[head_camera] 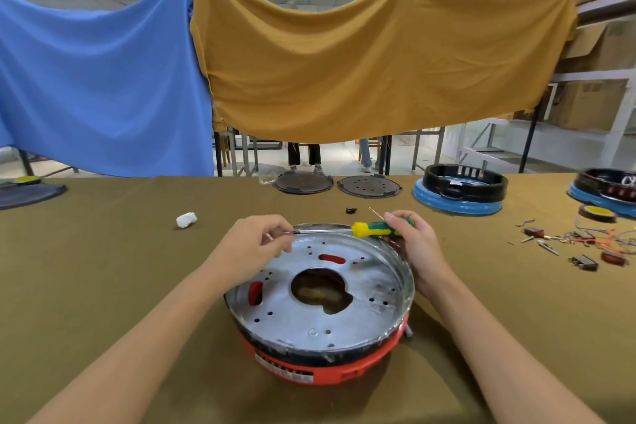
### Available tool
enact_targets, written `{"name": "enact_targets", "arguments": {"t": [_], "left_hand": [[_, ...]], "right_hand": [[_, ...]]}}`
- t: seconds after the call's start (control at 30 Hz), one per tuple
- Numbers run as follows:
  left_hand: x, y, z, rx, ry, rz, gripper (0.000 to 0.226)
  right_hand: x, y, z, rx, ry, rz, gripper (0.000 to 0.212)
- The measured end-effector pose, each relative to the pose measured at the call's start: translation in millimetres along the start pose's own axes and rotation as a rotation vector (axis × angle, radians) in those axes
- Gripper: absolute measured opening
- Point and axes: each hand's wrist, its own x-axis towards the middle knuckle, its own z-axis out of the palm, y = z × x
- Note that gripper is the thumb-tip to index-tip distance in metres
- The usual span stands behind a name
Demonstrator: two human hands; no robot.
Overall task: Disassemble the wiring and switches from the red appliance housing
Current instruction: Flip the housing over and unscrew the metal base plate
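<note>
The red appliance housing [320, 368] sits upside down in front of me, its silver metal plate [364, 289] with a big centre hole facing up. My right hand [413, 248] grips the green and yellow handle of a screwdriver [375, 229], held level above the plate's far rim. My left hand [254, 244] pinches the tip of the screwdriver shaft, and something small may be between the fingers. Loose wires and switches [585, 244] lie in a heap on the table to the right.
Two blue and black housings [461, 193] [605, 189] stand at the back right, with a tape roll [597, 213] near them. Two dark round plates [303, 182] [369, 186] lie at the far edge. A white wad [186, 220] and a small black part [351, 210] rest on the olive tablecloth.
</note>
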Motion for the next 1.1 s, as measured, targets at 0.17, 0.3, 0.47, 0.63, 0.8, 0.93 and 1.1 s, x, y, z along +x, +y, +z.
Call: {"name": "enact_targets", "arguments": {"t": [0.17, 0.3, 0.47, 0.63, 0.8, 0.93, 1.1], "left_hand": [[-1, 1, 0, -0.017, 0.001, 0.025, 0.016], [-2, 3, 1, -0.056, 0.023, -0.003, 0.022], [1, 9, 1, 0.010, 0.025, -0.027, 0.023], [8, 16, -10, -0.014, 0.026, -0.016, 0.021], [9, 13, -28, 0.008, 0.057, -0.049, 0.019], [1, 6, -40, -0.060, 0.002, -0.073, 0.014], [-4, 19, -23, -0.149, -0.026, -0.091, 0.015]], "right_hand": [[-2, -1, 0, 0.016, 0.016, -0.020, 0.012], [-4, -2, -2, 0.045, 0.009, -0.024, 0.007], [-7, -2, -3, 0.006, 0.050, -0.026, 0.012], [-9, -3, -3, 0.134, -0.014, -0.003, 0.007], [-7, -4, -9, 0.234, 0.128, -0.010, 0.012], [-6, -9, -15, 0.414, 0.171, 0.028, 0.020], [-10, -7, -12, 0.457, 0.060, 0.088, 0.031]]}}
